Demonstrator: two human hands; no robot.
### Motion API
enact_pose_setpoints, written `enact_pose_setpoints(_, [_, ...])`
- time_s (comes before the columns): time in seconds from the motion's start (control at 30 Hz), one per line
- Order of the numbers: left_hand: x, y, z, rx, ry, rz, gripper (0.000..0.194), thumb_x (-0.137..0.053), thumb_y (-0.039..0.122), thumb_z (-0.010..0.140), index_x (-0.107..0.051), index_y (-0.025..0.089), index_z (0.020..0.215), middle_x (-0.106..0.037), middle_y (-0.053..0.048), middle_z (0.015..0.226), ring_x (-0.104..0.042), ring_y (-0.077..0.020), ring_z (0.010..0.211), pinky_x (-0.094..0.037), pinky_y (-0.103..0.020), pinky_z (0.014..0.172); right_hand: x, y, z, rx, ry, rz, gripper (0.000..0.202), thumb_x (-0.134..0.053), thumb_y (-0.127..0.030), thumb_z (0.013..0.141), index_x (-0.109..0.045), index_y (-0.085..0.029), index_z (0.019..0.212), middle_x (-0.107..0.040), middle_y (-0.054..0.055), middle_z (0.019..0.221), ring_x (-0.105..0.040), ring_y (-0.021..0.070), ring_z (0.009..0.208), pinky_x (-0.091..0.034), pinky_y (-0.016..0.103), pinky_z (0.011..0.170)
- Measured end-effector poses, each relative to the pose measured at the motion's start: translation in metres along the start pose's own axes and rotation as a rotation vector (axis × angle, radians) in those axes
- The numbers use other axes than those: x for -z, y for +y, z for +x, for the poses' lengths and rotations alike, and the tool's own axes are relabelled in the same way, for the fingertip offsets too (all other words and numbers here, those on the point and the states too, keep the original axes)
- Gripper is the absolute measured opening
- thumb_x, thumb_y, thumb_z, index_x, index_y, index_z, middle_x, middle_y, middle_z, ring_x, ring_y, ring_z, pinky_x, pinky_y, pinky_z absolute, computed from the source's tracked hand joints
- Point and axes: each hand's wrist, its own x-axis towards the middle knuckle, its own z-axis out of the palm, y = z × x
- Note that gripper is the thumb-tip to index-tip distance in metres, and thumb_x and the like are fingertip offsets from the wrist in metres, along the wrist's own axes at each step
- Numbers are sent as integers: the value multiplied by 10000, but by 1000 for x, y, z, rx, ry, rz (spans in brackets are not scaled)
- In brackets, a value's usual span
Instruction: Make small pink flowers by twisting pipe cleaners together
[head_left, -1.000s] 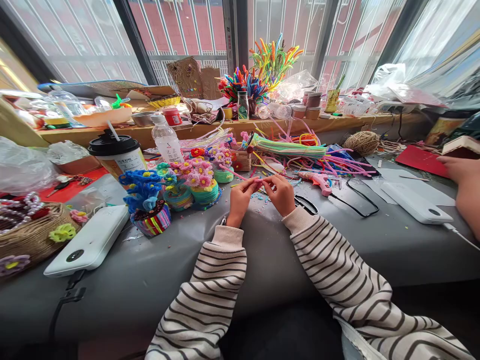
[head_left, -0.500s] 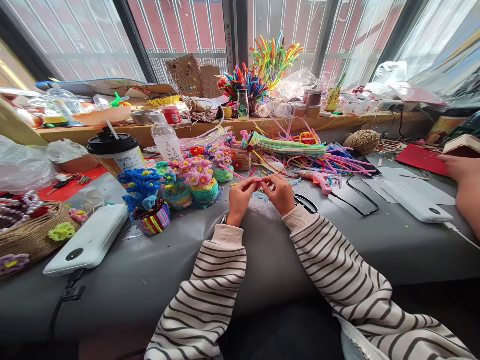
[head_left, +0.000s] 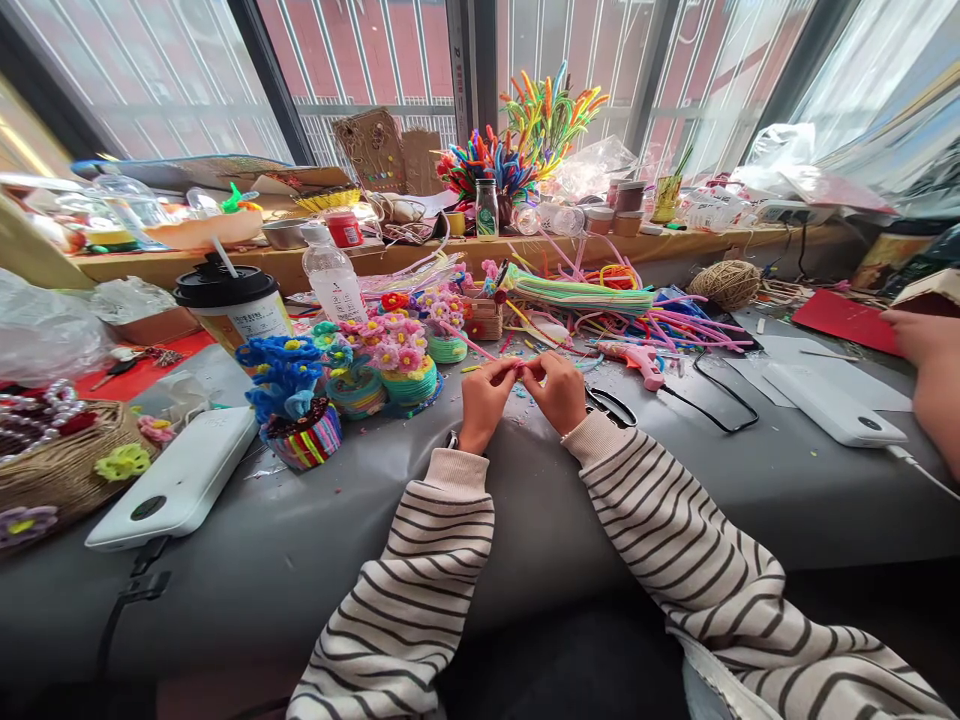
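My left hand (head_left: 484, 403) and my right hand (head_left: 558, 392) meet above the grey table, fingertips almost touching. Both pinch a pink pipe cleaner (head_left: 474, 346), whose free end sticks out to the upper left past my left hand; the part between the fingers is small and mostly hidden. Left of my hands stand small pots of pipe-cleaner flowers: a pink one (head_left: 397, 345) and a blue one (head_left: 281, 375) in a striped pot. Beyond my right hand lies a pink glue gun (head_left: 646, 366) with a black cable.
Loose pipe cleaners (head_left: 577, 292) are heaped behind my hands. A lidded cup (head_left: 244, 305) and a plastic bottle (head_left: 331, 275) stand at the left. White power banks (head_left: 176, 480) lie on both sides. Another person's hand (head_left: 934, 345) holds a small box at the right edge.
My fingers have shifted slightly around the pink pipe cleaner, with the right hand turned in a little and moved a touch left. Everything else looks the same.
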Motion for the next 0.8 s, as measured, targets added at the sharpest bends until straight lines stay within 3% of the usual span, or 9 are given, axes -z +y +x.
enact_pose_setpoints(0.13, [1,4,0,-58,-8,65,182,-527,230,689,-653,180,810,-655,-52,844,-581,-144,785,-447,-282,767,0,-1,-1,-41,12,16,139,-471,-227,716,-527,-163,605,-560,29,622,-489,127,587,-350,241,567])
enact_pose_setpoints(0.27, [1,1,3,20,-25,-106,205,-529,268,686,-641,165,824,-644,-59,855,-579,-144,773,-460,-280,744,2,2,4,-105,-40,240,173,-493,-299,704,-556,-162,619,-575,27,629,-491,116,565,-358,240,551])
enact_pose_setpoints(0.37, [0,0,5,143,-72,-350,246,-545,309,668,-626,155,842,-638,-53,857,-582,-138,746,-475,-278,719,4,7,10,-259,-121,527,273,-496,-418,687,-579,-164,633,-580,18,613,-495,112,559,-360,233,519])
enact_pose_setpoints(0.5, [0,2,5,269,-232,-546,275,-584,331,627,-626,156,835,-637,-47,838,-591,-143,707,-484,-305,699,5,12,16,-564,-199,861,368,-483,-514,662,-599,-165,671,-579,11,633,-481,88,540,-349,203,463])
enact_pose_setpoints(0.63, [-1,5,4,316,-316,-593,276,-622,320,589,-634,160,814,-639,-41,804,-586,-129,630,-496,-309,661,9,10,17,-703,-390,1105,337,-560,-487,614,-615,-167,702,-583,7,654,-495,76,554,-373,185,467])
enact_pose_setpoints(0.8, [-1,5,3,336,-330,-583,261,-638,295,573,-638,148,789,-632,-24,705,-578,-124,596,-496,-307,655,10,11,15,-727,-493,1274,272,-604,-419,607,-607,-170,717,-576,-16,632,-507,70,561,-416,198,533])
